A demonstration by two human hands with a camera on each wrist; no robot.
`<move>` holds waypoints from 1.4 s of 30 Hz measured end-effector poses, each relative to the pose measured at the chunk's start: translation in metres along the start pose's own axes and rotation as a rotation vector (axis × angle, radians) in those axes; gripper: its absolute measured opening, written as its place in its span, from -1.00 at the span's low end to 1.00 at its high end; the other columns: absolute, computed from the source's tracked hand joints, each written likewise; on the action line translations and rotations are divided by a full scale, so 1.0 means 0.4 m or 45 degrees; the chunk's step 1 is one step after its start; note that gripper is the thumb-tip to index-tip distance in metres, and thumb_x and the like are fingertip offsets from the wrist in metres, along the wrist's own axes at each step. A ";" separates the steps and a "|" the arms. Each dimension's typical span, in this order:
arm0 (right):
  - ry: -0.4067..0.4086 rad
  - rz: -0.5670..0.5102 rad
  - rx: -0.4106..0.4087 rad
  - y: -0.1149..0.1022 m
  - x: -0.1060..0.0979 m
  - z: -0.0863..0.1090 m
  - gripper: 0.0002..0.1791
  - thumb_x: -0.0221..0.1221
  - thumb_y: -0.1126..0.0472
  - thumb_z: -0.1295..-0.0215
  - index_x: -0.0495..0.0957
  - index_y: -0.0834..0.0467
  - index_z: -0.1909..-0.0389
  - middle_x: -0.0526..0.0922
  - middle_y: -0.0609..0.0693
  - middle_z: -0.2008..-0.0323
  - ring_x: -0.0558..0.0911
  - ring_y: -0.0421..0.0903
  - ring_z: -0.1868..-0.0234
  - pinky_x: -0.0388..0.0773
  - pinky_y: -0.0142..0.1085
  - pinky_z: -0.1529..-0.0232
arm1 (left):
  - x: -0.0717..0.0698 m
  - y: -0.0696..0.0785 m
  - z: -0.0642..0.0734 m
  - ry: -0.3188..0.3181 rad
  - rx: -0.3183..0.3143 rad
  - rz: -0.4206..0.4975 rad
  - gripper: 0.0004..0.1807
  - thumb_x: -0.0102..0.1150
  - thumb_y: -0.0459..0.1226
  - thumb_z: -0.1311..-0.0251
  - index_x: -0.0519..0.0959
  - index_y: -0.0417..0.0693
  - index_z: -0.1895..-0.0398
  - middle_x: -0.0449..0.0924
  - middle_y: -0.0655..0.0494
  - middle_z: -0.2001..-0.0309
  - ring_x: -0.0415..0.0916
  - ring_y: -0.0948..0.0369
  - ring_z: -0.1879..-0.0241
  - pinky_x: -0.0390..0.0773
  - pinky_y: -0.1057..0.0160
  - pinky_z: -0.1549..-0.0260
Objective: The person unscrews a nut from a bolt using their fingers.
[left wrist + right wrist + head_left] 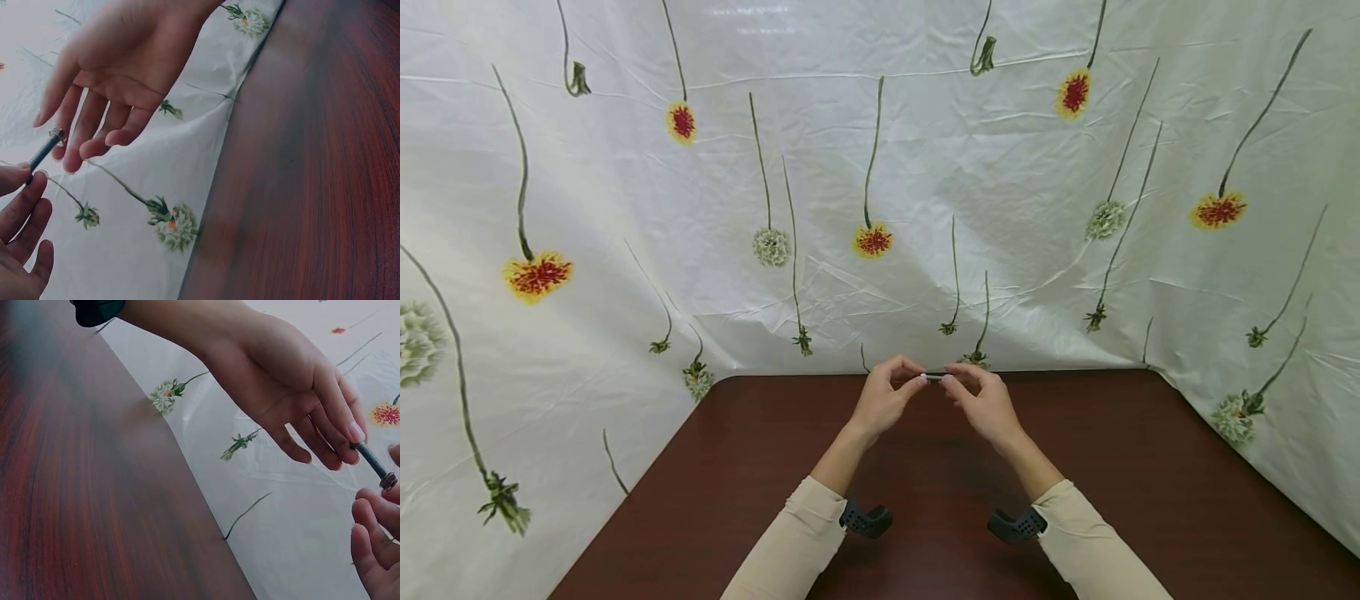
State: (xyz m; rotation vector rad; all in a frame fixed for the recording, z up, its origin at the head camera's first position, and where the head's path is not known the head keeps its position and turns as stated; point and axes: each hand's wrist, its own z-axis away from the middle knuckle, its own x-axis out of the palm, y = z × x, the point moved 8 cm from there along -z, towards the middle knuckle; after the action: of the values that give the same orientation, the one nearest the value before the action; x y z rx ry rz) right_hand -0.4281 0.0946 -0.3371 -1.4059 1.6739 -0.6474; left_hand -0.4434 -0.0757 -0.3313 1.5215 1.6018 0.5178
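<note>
A slim threaded metal bolt (pixel 44 152) is held up between the two hands, above the far edge of the table. My right hand (pixel 988 408) pinches one end of it between thumb and fingers, as the right wrist view shows. At the bolt's other end sits a shiny hexagonal piece (pixel 388 481). My left hand (pixel 880 406) is around that end with relaxed fingers; its thumb (pixel 47 103) stands slightly apart from the metal, and its index finger lies right at the hexagonal piece.
A dark reddish-brown table (pixel 925 467) lies below the hands. Behind it hangs a white cloth (pixel 820 167) printed with flowers, meeting the table's far edge. Dark straps with camera mounts (pixel 867 519) are on both wrists, beside beige sleeves (pixel 793 542).
</note>
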 end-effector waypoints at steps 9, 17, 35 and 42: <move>-0.010 -0.030 -0.004 -0.016 0.002 0.005 -0.75 0.24 0.39 -0.46 0.64 0.34 -0.09 0.73 0.27 0.17 0.72 0.22 0.17 0.67 0.01 0.14 | 0.000 -0.001 0.000 0.009 -0.002 -0.011 -0.94 0.31 -0.38 -0.38 0.67 -0.13 0.14 0.75 -0.01 0.17 0.63 0.11 0.08 0.51 -0.01 0.06; -0.002 -0.070 0.026 0.008 0.003 0.000 -0.72 0.20 0.25 -0.54 0.64 0.34 -0.11 0.74 0.29 0.16 0.74 0.18 0.19 0.62 0.17 0.06 | -0.001 0.003 0.002 -0.001 -0.011 -0.020 -0.94 0.29 -0.35 -0.41 0.67 -0.09 0.12 0.74 -0.04 0.14 0.62 0.14 0.08 0.53 0.01 0.07; -0.005 -0.060 0.004 0.009 0.006 -0.001 -0.72 0.19 0.28 -0.54 0.63 0.38 -0.11 0.74 0.29 0.20 0.74 0.13 0.23 0.68 0.01 0.13 | -0.001 -0.001 0.002 -0.010 -0.012 -0.016 -0.91 0.28 -0.36 -0.41 0.66 -0.16 0.10 0.73 -0.18 0.11 0.63 0.10 0.10 0.54 0.02 0.08; 0.006 -0.054 -0.056 0.004 0.004 -0.004 -0.80 0.23 0.42 -0.45 0.66 0.32 -0.02 0.74 0.22 0.22 0.73 0.09 0.25 0.66 -0.27 0.22 | -0.004 0.002 0.002 -0.001 -0.008 -0.010 -0.94 0.28 -0.37 -0.40 0.67 -0.12 0.12 0.75 -0.08 0.14 0.63 0.12 0.09 0.54 0.05 0.09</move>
State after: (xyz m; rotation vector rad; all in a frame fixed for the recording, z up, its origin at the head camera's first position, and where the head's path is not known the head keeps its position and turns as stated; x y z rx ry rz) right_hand -0.4303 0.0931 -0.3379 -1.4753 1.6749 -0.6415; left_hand -0.4422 -0.0773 -0.3307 1.5099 1.6034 0.5176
